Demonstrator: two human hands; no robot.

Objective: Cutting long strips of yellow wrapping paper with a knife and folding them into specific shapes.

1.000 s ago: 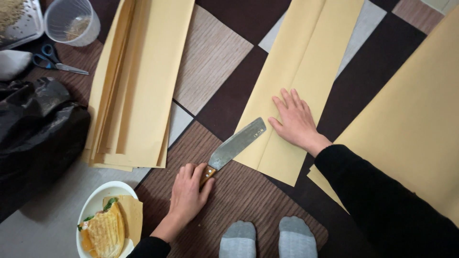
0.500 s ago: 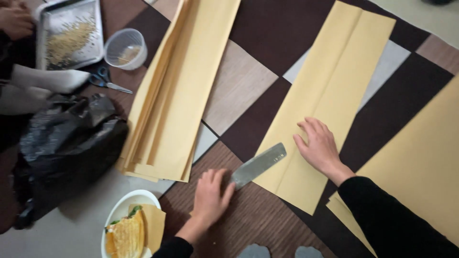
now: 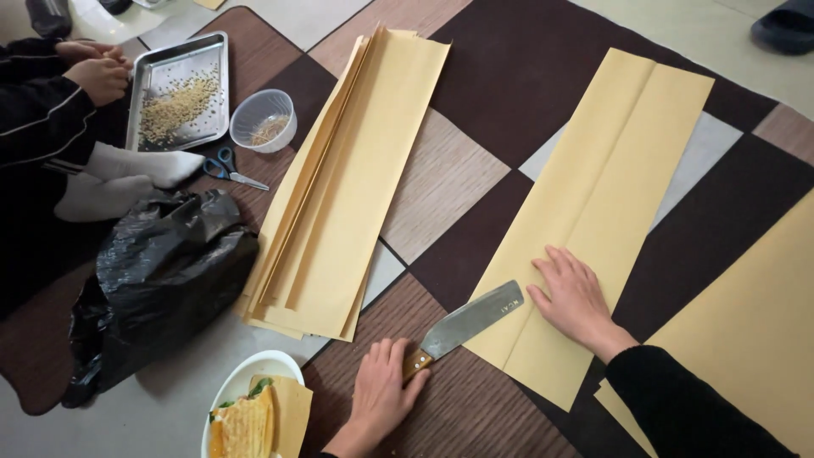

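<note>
My right hand lies flat, fingers spread, on the near part of a long folded yellow paper sheet laid on a patterned rug. My left hand grips the wooden handle of a broad knife. Its steel blade slants up to the right and its tip lies at the sheet's left edge, just left of my right hand. A thick stack of yellow paper strips lies to the left of the knife.
A white plate with a sandwich sits by my left wrist. A black plastic bag, blue-handled scissors, a clear cup and a metal tray of grains lie at left. Another person's hands and white-socked feet are there.
The view tilted up and left, revealing the tray and the other person. My hands kept their places: right pressing the sheet, left holding the knife at its edge.
</note>
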